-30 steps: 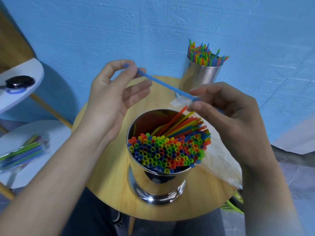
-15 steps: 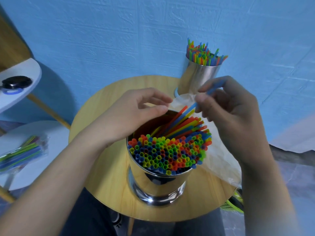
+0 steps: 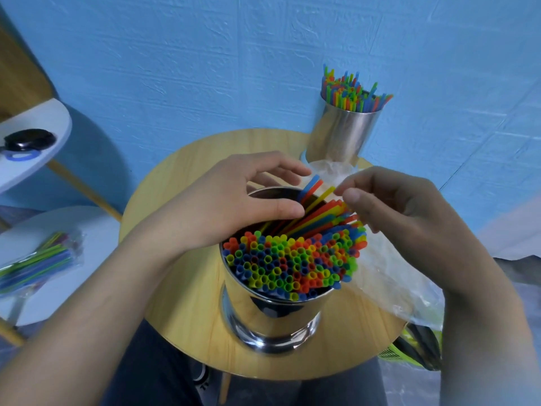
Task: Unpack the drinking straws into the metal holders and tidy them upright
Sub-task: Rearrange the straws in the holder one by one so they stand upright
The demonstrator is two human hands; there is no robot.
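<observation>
Since the earlier frames the blue straw has left the fingers: it now stands slanted inside the near holder, and both hands have dropped to the rim.

Left hand: open, fingers spread and curved, holding nothing. Thumb lies against the slanted straws from their left side; fingertips arch over the far rim.

Right hand: loose, thumb and forefinger close together just beside the yellow straw tip. Whether they pinch it, I cannot tell.

Key relation: the slanted straws run from low-left inside the holder to high-right, tips past the far-right rim. Their long axis points at the right hand, so the tips are nearer the right, the shafts nearer the left. The packed straws fill the near half, standing upright.

Judgement: righting them calls for the right hand pushing the tips back leftward while the left hand backs the shafts.

Outward: empty plastic wrapper lies right of the holder on the round wooden table. Far holder, filled, stands by the wall. An unopened straw pack rests on the low white shelf.
</observation>
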